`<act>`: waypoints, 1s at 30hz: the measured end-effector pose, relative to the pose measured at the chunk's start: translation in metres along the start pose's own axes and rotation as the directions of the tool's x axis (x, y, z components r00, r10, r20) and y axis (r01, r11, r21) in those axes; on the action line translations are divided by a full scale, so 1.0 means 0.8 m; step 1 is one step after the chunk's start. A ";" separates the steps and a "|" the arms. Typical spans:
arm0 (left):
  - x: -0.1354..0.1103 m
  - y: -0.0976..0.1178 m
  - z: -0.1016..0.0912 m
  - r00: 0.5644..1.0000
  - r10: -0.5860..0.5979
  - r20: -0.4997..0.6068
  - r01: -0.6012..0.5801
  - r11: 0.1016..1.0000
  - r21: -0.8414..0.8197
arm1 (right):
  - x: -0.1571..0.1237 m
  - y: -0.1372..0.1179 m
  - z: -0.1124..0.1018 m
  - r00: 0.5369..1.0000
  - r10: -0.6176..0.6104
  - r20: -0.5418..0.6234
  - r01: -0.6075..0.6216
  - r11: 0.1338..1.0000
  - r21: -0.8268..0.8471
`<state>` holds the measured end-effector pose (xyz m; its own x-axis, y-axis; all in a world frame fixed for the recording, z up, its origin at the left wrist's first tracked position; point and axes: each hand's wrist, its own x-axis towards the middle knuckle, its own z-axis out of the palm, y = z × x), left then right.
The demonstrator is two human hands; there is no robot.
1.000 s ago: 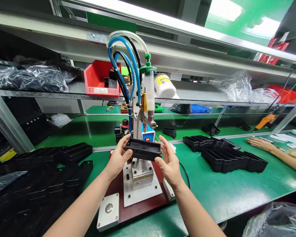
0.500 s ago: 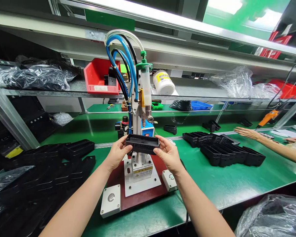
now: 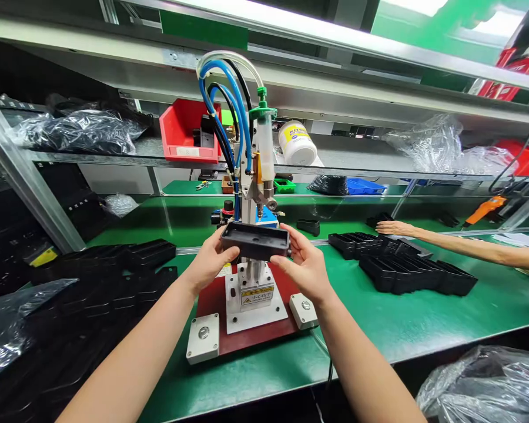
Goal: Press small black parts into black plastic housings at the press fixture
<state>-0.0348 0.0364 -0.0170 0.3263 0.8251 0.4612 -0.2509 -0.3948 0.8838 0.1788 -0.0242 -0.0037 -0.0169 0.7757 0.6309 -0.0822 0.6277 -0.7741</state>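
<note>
Between my two hands is a black plastic housing [image 3: 256, 242], a long open box with its hollow side tilted toward me. My left hand [image 3: 212, 261] grips its left end, thumb on the near edge. On the right end, my right hand [image 3: 303, 264] holds it with thumb in front and fingers behind. The housing is held just below the nozzle of a dispensing machine [image 3: 261, 205], in front of its column. A syringe [image 3: 265, 144] with a green cap is mounted on that machine. Two white button boxes [image 3: 203, 338] flank its metal base [image 3: 256, 314].
Black housings [image 3: 417, 270] lie in rows on the green bench at right, with more black parts [image 3: 106, 294] at left. A co-worker's hand [image 3: 394, 228] reaches in from the right. A red bin [image 3: 189, 132] and a white tub [image 3: 297, 144] stand on the shelf. An orange screwdriver [image 3: 485, 210] hangs at right.
The housing has tilted so more of its inside shows, and my right hand has shifted its grip. The co-worker's hand has reached left to a black part at the back. The view has shifted slightly.
</note>
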 end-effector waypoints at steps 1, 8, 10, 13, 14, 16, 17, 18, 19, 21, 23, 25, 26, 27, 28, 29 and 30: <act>-0.012 0.008 -0.001 1.000 0.017 0.001 -0.017 0.998 0.053 | -0.008 -0.007 0.002 1.000 0.002 0.028 -0.002 1.000 0.012; -0.150 0.032 0.012 0.990 0.102 0.094 -0.125 0.946 0.299 | -0.102 -0.012 0.008 0.960 0.196 0.202 -0.241 0.944 0.226; -0.175 0.026 0.023 0.987 0.146 0.073 -0.162 0.931 0.328 | -0.120 -0.003 0.009 0.937 0.240 0.252 -0.309 0.906 0.288; -0.193 0.017 0.042 0.972 0.231 -0.029 -0.195 0.873 0.447 | -0.137 0.010 0.005 0.933 0.291 0.210 -0.344 0.891 0.297; -0.195 0.014 0.048 0.966 0.248 -0.069 -0.186 0.860 0.476 | -0.142 0.014 0.004 0.938 0.303 0.166 -0.341 0.893 0.295; -0.199 0.008 0.061 0.950 0.263 -0.170 -0.146 0.851 0.504 | -0.153 0.019 0.003 0.943 0.326 0.066 -0.330 0.896 0.296; -0.202 0.005 0.067 0.938 0.265 -0.225 -0.121 0.855 0.505 | -0.160 0.020 0.003 0.940 0.339 0.030 -0.332 0.896 0.295; -0.204 0.002 0.073 0.925 0.264 -0.274 -0.098 0.860 0.500 | -0.168 0.019 0.005 0.936 0.353 0.011 -0.340 0.894 0.292; -0.207 -0.002 0.079 0.917 0.256 -0.307 -0.078 0.868 0.491 | -0.176 0.018 0.008 0.933 0.360 0.006 -0.347 0.893 0.285; -0.212 -0.010 0.089 0.918 0.244 -0.312 -0.074 0.880 0.470 | -0.191 0.014 0.015 0.935 0.354 0.017 -0.346 0.901 0.262; -0.216 -0.016 0.096 0.933 0.234 -0.275 -0.088 0.885 0.457 | -0.201 0.010 0.020 0.941 0.338 0.028 -0.337 0.918 0.211; -0.219 -0.020 0.098 0.938 0.225 -0.263 -0.086 0.887 0.454 | -0.207 0.008 0.020 0.941 0.339 0.019 -0.338 0.933 0.126; -0.221 -0.021 0.097 0.935 0.225 -0.273 -0.080 0.887 0.456 | -0.208 0.008 0.017 0.940 0.342 0.002 -0.342 0.937 0.070; -0.222 -0.021 0.094 0.932 0.222 -0.288 -0.070 0.886 0.459 | -0.209 0.010 0.013 0.940 0.342 -0.020 -0.342 0.940 0.008; -0.223 -0.022 0.089 0.926 0.220 -0.307 -0.056 0.883 0.466 | -0.210 0.014 0.008 0.942 0.334 -0.045 -0.336 0.940 -0.057; -0.225 -0.022 0.082 0.918 0.220 -0.331 -0.039 0.879 0.475 | -0.210 0.018 0.001 0.946 0.316 -0.071 -0.323 0.938 -0.126; -0.226 -0.023 0.073 0.908 0.216 -0.359 -0.016 0.874 0.486 | -0.210 0.024 -0.008 0.953 0.285 -0.101 -0.300 0.934 -0.196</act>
<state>-0.0357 -0.1294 -0.1119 -0.0849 0.8087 0.5820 0.2178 -0.5549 0.8029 0.1865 -0.1422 -0.1247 0.0610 0.9249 0.3753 0.1239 0.3661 -0.9223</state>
